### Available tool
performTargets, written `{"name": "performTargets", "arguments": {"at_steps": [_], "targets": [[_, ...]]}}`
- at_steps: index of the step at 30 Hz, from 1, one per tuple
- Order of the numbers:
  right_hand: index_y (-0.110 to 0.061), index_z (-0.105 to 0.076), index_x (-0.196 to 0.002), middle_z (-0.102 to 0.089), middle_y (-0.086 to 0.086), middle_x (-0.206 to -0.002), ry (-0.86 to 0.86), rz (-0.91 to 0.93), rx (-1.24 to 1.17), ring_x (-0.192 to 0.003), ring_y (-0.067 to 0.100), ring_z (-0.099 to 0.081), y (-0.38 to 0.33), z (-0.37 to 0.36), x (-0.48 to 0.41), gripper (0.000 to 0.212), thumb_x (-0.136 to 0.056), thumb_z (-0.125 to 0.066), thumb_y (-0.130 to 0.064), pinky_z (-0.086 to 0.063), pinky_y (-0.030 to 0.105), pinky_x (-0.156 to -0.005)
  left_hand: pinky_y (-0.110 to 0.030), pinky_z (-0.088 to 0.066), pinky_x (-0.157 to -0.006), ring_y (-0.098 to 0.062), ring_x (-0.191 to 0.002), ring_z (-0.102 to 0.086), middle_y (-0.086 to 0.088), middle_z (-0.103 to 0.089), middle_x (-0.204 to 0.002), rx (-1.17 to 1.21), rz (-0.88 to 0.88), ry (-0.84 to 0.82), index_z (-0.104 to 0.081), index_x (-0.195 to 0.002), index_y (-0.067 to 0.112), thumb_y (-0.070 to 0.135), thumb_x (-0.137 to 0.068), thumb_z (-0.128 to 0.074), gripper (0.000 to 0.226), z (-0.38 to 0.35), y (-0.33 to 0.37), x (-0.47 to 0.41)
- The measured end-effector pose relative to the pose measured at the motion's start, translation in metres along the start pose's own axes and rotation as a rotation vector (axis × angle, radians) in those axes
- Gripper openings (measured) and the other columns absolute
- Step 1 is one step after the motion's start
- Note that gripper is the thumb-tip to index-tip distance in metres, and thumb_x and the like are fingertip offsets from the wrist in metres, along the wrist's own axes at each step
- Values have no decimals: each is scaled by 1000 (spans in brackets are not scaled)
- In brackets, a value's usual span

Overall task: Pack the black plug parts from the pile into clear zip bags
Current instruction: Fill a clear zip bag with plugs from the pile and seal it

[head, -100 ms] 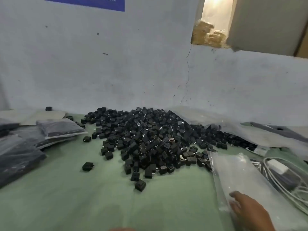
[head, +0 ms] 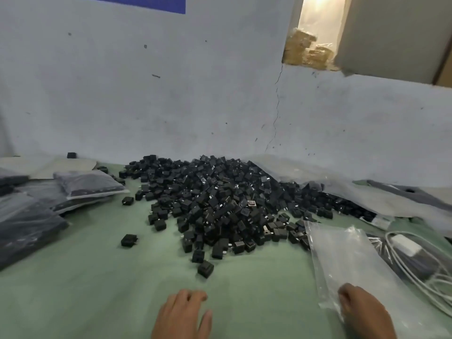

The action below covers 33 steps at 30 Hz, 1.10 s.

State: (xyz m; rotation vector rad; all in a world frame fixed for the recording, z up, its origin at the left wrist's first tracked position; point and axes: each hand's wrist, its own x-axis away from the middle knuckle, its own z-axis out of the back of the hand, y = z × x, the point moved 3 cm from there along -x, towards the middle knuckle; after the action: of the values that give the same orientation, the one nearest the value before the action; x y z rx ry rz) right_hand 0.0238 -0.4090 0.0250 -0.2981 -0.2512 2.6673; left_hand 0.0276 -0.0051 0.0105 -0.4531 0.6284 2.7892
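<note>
The right hand [head: 364, 311] is lying on the near end of the clear zip bag [head: 347, 260], fingers curling down onto the film and, as far as can be seen, pinching it; the left hand [head: 182, 314] is hovering low over the green cloth [head: 97, 289], fingers loosely bent and holding nothing.

The bag is stretching away from the right hand's grip, its long axis running forward and leaning a little to the left; its far end is touching the near right edge of the pile of black plug parts [head: 215, 204]. Which end carries the zip mouth is hard to tell. The pile is sitting ahead of both hands, nearer the left one; a stray part [head: 205, 269] is lying just beyond the left fingers, apart from the heap. So the left hand is probably the one to gather parts while the right is presenting the bag.

The parts are small, boxy and matt black, some showing short metal prongs, and should slide easily; the bag is thin, glossy, wrinkling film, limp and likely to collapse unless its mouth is being held apart. Far to the left of the grip, filled bags [head: 88, 183] are lying stacked; just to its right, a white cable [head: 415, 255] is coiling beside the bag.
</note>
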Motion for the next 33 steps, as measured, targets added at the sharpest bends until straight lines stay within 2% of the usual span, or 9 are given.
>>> {"name": "performTargets", "arguments": {"at_steps": [4, 6, 12, 16, 18, 24, 28, 31, 33], "targets": [[-32, -60, -88, -60, -2, -98, -98, -50, -52, -91, 18, -58, -6, -7, 6, 25, -90, -56, -56, -45, 30, -81, -25, -31, -104, -12, -127, -40, 13, -41, -137, -55, 122, -132, -39, -137, 41, 52, -100, -38, 39, -28, -2, -32], [-27, -61, -91, -59, 0, -95, -68, -51, 1, -94, 22, -59, -10, -5, 9, 20, -94, -55, -46, -45, 32, -83, -28, -30, -103, -12, -129, -38, 13, -40, -141, -81, 125, -137, -41, -137, 39, 50, -100, -36, 38, -41, -14, -43], [-7, -68, -90, -63, 21, -89, 380, -93, -266, -78, 41, -59, -36, 18, 3, 4, -90, -67, -11, -46, 46, -72, -24, -31, -103, -6, -129, -41, 20, -47, -140, 21, 48, -114, -49, -136, 41, 46, -99, -43, 38, -52, -27, -56], [-13, -61, -92, -59, 8, -83, 512, 216, -307, -70, 32, -54, -103, 35, -4, 2, -93, -63, -12, -41, 37, -62, -17, -42, -85, 3, -97, -51, 23, -59, -108, 192, 78, 12, -56, -103, 42, 38, -103, -49, 8, -36, -31, -69], [-14, -61, -92, -60, 4, -82, 516, 391, -297, -67, 27, -53, -148, 33, -6, 6, -91, -66, -10, -41, 33, -59, -14, -43, -73, 4, -87, -56, 23, -60, -97, 296, 107, 89, -54, -95, 43, 35, -103, -51, 12, -25, -24, -82], [-21, -59, -95, -61, -5, -91, 305, 765, -332, -83, 19, -56, -272, -12, -2, 5, -93, -63, -24, -38, 24, -69, -18, -49, -71, -1, -85, -63, 22, -65, -91, 546, 60, 405, -61, -103, 37, 39, -99, -57, 5, 16, -7, -129], [-14, -62, -125, -65, 2, -120, -19, 915, -400, -112, 22, -58, -314, -58, 4, 31, -98, -51, -23, -44, 35, -98, -27, -50, -84, -3, -97, -60, 19, -65, -104, 411, 46, 222, -66, -109, 34, 30, -102, -55, 14, 0, -35, -173], [-15, -76, -103, -71, -2, -109, 267, 844, -594, -107, 16, -63, -302, -63, 6, 18, -91, -65, -24, -47, 30, -101, -31, -40, -104, -12, -122, -55, 13, -63, -127, 230, 114, -14, -65, -125, 31, 38, -105, -47, 27, -26, -66, -192], [-20, -76, -92, -70, -1, -102, 454, 554, -773, -97, 17, -63, -272, -64, 4, 14, -86, -65, -27, -44, 18, -95, -32, -33, -106, -10, -130, -48, 16, -55, -137, 86, 120, -9, -58, -133, 34, 47, -104, -42, 36, -35, -69, -187]]}}
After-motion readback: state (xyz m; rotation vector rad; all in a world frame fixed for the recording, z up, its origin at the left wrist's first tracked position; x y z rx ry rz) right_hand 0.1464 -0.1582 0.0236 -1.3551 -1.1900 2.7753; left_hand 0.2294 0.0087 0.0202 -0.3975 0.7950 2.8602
